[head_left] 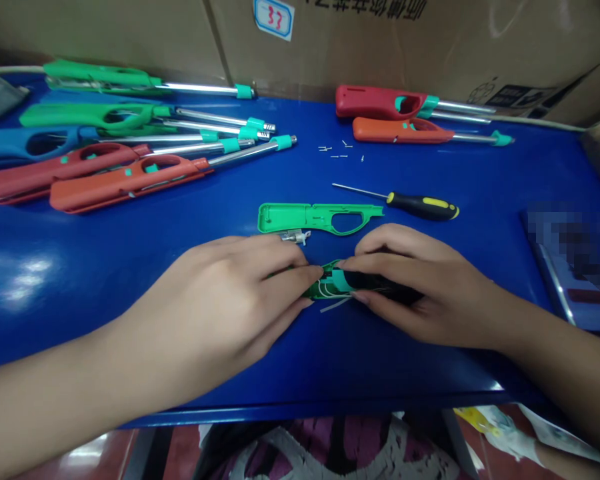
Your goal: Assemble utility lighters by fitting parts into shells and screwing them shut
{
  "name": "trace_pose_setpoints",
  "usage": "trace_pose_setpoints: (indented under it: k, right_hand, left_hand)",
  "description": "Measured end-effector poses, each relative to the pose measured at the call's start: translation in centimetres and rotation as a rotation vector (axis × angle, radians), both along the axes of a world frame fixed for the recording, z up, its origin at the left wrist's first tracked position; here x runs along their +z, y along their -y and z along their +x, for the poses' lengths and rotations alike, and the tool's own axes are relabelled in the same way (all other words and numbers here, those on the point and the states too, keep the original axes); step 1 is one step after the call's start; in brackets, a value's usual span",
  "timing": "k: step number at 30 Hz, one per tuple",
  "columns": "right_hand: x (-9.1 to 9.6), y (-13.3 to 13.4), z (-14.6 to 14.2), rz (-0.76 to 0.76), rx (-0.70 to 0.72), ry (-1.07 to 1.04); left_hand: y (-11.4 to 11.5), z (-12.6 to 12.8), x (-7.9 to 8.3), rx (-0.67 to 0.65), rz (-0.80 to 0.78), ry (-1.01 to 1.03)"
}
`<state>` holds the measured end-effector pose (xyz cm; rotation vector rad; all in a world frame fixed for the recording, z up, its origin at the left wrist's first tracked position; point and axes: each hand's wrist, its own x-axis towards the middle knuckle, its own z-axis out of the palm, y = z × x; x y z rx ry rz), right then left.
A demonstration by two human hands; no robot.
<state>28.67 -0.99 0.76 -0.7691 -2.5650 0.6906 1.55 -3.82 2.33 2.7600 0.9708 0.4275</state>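
Near the middle of the blue table, my left hand [225, 293] is closed on a green lighter casing half [312, 291]. Thin white wires and a teal piece [338, 282] show inside it. My right hand [425, 287] pinches the casing's right end, where a dark part sits in shadow under the fingers. Much of the casing is hidden by both hands. A thin pale strip [334, 306] sticks out below it. Just beyond lies another green casing half [285, 219], inner side up. A small clear-and-metal part [295, 237] pokes out behind my left hand.
A black-and-yellow screwdriver [424, 205] lies beyond my right hand, with several small screws [336, 156] farther back. Long lighters, including an orange one [130, 183], lie at the left; red [375, 102] and orange ones lie back right. A cardboard box [300, 60] stands behind.
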Motion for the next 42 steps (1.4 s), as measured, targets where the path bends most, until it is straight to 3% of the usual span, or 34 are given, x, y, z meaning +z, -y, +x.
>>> trace_pose_setpoints:
  k: [10, 19, 23, 29, 35, 42]
  right_hand:
    - [-0.4, 0.2, 0.1, 0.21, 0.009, 0.013]
    - [0.0, 0.2, -0.3, 0.073, -0.129, -0.043]
    - [0.1, 0.2, -0.4, 0.101, -0.149, -0.02]
    - [0.5, 0.6, -0.5, 0.128, -0.232, -0.183]
    - [0.7, 0.4, 0.0, 0.065, -0.059, -0.159]
    - [-0.3, 0.4, 0.1, 0.212, 0.088, 0.029]
  left_hand:
    - [0.1, 0.0, -0.1, -0.004, -0.016, 0.019]
    - [0.0, 0.0, -0.1, -0.016, 0.024, -0.004]
    - [-0.1, 0.2, -0.2, -0.03, 0.016, -0.079]
    - [0.2, 0.1, -0.2, -0.062, 0.084, -0.21]
    - [0.4, 0.0, -0.1, -0.069, 0.153, -0.232]
    - [0.2, 0.1, -0.3, -0.051, 0.128, -0.229]
